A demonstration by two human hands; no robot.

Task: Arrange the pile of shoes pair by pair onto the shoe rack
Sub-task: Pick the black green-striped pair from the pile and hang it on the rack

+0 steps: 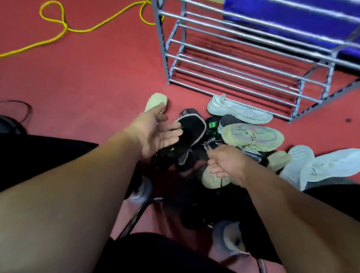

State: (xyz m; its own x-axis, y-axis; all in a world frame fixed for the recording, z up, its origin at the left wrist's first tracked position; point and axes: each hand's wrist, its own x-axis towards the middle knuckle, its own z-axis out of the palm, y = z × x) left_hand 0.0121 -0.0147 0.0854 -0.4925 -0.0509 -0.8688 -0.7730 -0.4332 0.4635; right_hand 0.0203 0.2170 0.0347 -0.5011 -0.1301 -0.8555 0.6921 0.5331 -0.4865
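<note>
Two hands are hovering low: the left hand [154, 133], fingers spread and empty, is hanging just beside the black shoe [192, 131]. The right hand [227, 162] is sitting over the pile of shoes [253, 135], and I cannot tell whether it holds anything. The first pair is probably being chosen, so a matching shoe needs finding. The shoe rack [164, 51] is standing without shoes beyond.

One shoe rack [165, 45], one yellow rope [65, 26], one shoe pile [253, 133] holding three white shoes [240, 111] [299, 165] [337, 164].

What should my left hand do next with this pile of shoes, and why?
Probably curl the left hand around the black shoe lying just beyond its fingers. That hand is open and holds nothing, the shoe sits on top of the pile within reach, and the shoe rack shows no shoes on its rails yet.
</note>
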